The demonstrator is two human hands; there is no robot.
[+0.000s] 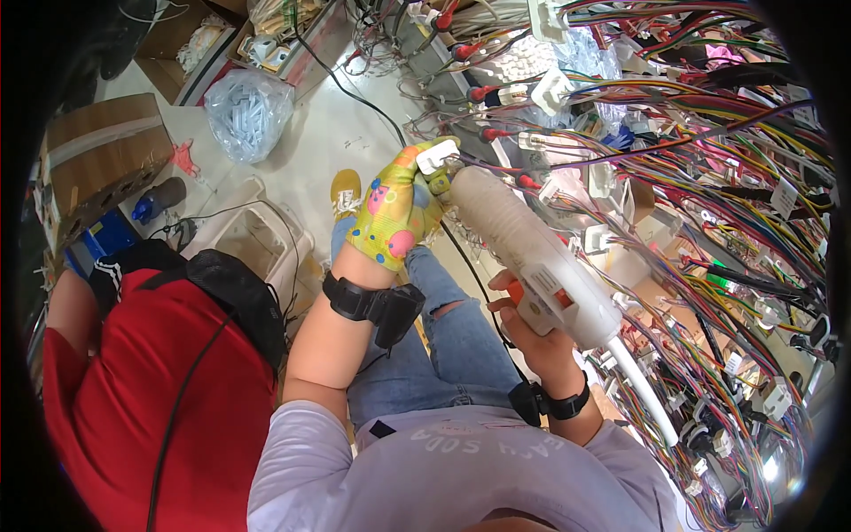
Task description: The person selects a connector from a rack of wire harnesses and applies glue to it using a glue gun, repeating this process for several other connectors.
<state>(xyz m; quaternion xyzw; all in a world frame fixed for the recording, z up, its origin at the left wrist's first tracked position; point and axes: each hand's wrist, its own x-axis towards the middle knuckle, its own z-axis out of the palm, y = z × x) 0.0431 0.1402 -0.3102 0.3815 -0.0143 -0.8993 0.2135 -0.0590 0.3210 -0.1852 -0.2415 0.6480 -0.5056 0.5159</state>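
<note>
My left hand (396, 211), in a yellow patterned glove, grips a small white plastic connector (437, 157) between thumb and fingers. Wires run from that connector toward the bundles on the right. My bare right hand (537, 341) is wrapped round the handle of a white glue gun (523, 235) with an orange trigger. Its scuffed, stained barrel slants up and left, the front end close beside the connector; whether they touch I cannot tell. A white stick (643, 390) sticks out of the gun's back.
Dense coloured wire harnesses (691, 168) with white connectors hang along the right. Left stand a cardboard box (108, 155), a clear bag of white parts (248, 113) and a cream plastic bin (253, 235). A person in red (177, 399) is close at my left. A black cable (355, 93) crosses the floor.
</note>
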